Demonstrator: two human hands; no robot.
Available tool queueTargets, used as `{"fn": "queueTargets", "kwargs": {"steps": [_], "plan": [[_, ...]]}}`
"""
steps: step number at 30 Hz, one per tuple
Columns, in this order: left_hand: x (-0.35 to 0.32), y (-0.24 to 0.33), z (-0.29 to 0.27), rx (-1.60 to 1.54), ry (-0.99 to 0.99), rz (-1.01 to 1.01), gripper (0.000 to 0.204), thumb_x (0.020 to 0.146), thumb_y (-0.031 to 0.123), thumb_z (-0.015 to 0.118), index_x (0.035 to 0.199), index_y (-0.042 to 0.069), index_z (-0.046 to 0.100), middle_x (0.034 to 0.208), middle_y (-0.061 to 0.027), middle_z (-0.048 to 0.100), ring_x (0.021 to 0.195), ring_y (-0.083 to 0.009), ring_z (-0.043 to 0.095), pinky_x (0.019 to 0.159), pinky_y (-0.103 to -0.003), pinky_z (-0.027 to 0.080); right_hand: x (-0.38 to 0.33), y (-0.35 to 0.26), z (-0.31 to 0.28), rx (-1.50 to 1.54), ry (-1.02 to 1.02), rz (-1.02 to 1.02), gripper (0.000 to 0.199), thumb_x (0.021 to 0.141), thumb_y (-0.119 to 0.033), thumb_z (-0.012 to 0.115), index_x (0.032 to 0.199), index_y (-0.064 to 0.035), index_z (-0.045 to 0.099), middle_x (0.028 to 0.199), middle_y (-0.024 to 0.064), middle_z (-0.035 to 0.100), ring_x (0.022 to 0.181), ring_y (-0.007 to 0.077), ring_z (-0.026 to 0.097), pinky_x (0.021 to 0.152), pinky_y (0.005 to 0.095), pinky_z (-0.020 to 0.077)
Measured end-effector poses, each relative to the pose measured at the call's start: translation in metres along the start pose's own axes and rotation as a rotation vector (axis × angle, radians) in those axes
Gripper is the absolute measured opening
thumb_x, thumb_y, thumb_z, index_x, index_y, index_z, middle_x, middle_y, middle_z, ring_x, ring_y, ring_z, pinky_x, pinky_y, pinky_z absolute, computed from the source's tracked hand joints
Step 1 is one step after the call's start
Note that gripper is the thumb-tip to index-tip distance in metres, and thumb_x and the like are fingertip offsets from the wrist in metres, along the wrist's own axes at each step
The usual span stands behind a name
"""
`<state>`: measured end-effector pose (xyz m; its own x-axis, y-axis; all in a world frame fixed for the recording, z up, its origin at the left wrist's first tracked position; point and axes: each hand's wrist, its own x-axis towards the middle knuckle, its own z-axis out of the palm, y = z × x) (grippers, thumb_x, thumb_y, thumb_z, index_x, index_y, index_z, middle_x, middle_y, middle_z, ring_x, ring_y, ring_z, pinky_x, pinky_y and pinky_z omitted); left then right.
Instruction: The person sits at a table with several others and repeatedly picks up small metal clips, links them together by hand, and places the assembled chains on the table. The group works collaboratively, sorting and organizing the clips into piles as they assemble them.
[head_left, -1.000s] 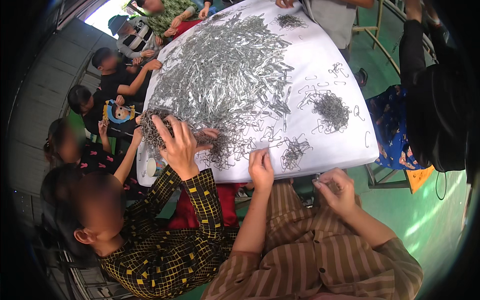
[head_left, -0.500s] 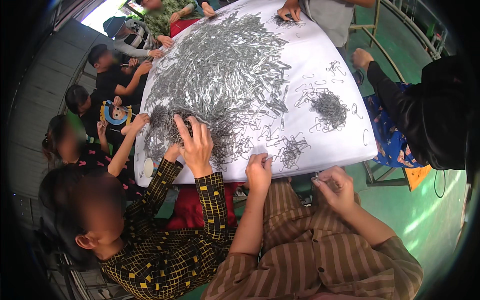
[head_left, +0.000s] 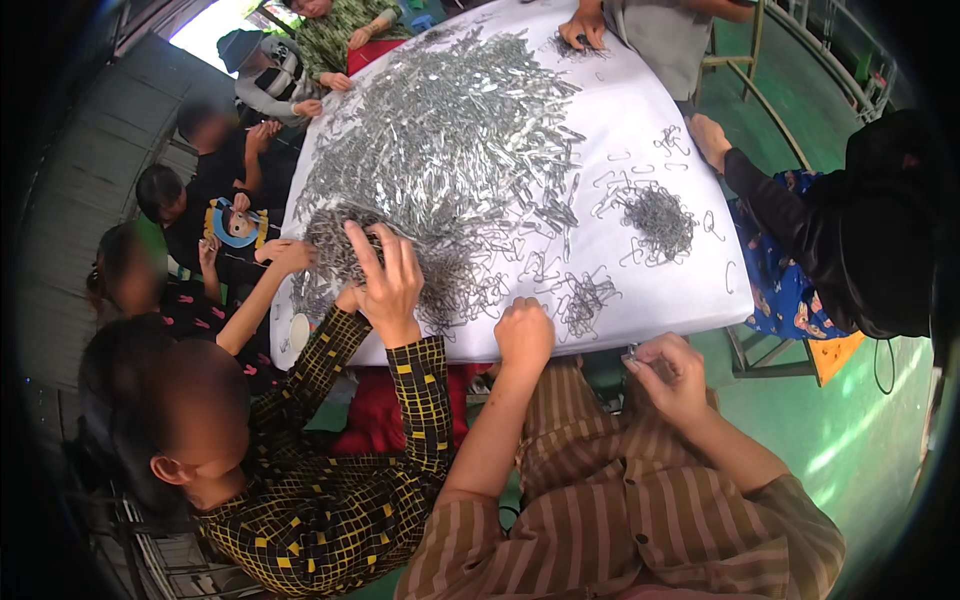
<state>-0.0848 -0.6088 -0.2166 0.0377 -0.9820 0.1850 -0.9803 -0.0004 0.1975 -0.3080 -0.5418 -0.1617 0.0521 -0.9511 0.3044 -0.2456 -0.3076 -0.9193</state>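
My left hand [head_left: 526, 333] is closed at the near edge of the white-covered table [head_left: 640, 318], with its curled fingertips hidden from sight. Just right of it lies a small pile of dark bent wire hooks [head_left: 583, 302]. Over my lap, right of the left hand and just off the table edge, my right hand [head_left: 676, 375] pinches a small shiny metal piece [head_left: 630, 354] between thumb and fingers. Its exact kind is too small to tell. Farther right on the cloth sits a denser heap of wire hooks [head_left: 660, 222].
A large heap of silvery metal strips [head_left: 450, 120] covers the table's middle. At my left, a co-worker's hands [head_left: 392, 285] hold a tangled bunch of wire pieces [head_left: 335, 240]. A white cup [head_left: 299, 332] stands near the left edge. Other people sit round the table.
My left hand has shifted slightly forward and right and turned so its back shows. My right hand has hardly moved. The person at the right has reached a hand to the table edge.
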Motion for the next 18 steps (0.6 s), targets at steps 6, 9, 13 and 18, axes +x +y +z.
{"fn": "queueTargets", "kwargs": {"steps": [6, 9, 13, 18], "plan": [[-0.022, 0.001, 0.021, -0.76, 0.382, -0.024, 0.005, 0.085, -0.001, 0.051, 0.088, -0.001, 0.048, 0.099, -0.018, 0.057, 0.091, -0.0271, 0.057, 0.084, -0.036, 0.046, -0.004, 0.003, -0.001, 0.015, 0.007, 0.006, 0.011, 0.074, 0.002, 0.072, 0.079, -0.0013, 0.063, 0.077, 0.0083, 0.063, 0.072, 0.0202, 0.061, 0.066, 0.0298, 0.0473], [-0.037, 0.024, 0.045, -0.931, 0.377, -0.056, 0.007, 0.09, 0.0, 0.046, 0.096, 0.0, 0.042, 0.118, -0.0233, 0.049, 0.11, -0.0327, 0.05, 0.097, -0.04, 0.038, -0.002, 0.004, 0.002, 0.022, -0.014, 0.009, 0.011, 0.074, 0.002, 0.072, 0.079, -0.0009, 0.063, 0.077, 0.0082, 0.063, 0.072, 0.0193, 0.06, 0.067, 0.029, 0.0472], [-0.024, 0.055, 0.049, -0.946, 0.435, -0.092, 0.01, 0.091, 0.0, 0.047, 0.099, -0.003, 0.043, 0.12, -0.025, 0.049, 0.112, -0.0368, 0.049, 0.096, -0.042, 0.038, 0.0, -0.003, 0.004, 0.032, -0.024, 0.02, 0.01, 0.073, 0.002, 0.072, 0.08, -0.0014, 0.065, 0.078, 0.009, 0.064, 0.072, 0.0214, 0.061, 0.066, 0.0304, 0.0476], [-0.001, 0.065, 0.059, -1.036, 0.417, -0.149, 0.009, 0.093, 0.002, 0.047, 0.101, -0.001, 0.045, 0.123, -0.0193, 0.049, 0.112, -0.0251, 0.047, 0.097, -0.036, 0.037, -0.001, -0.005, 0.002, 0.002, -0.015, 0.017, 0.01, 0.074, 0.0, 0.073, 0.08, -0.0008, 0.064, 0.077, 0.009, 0.064, 0.072, 0.0195, 0.062, 0.067, 0.0294, 0.0478]]}}
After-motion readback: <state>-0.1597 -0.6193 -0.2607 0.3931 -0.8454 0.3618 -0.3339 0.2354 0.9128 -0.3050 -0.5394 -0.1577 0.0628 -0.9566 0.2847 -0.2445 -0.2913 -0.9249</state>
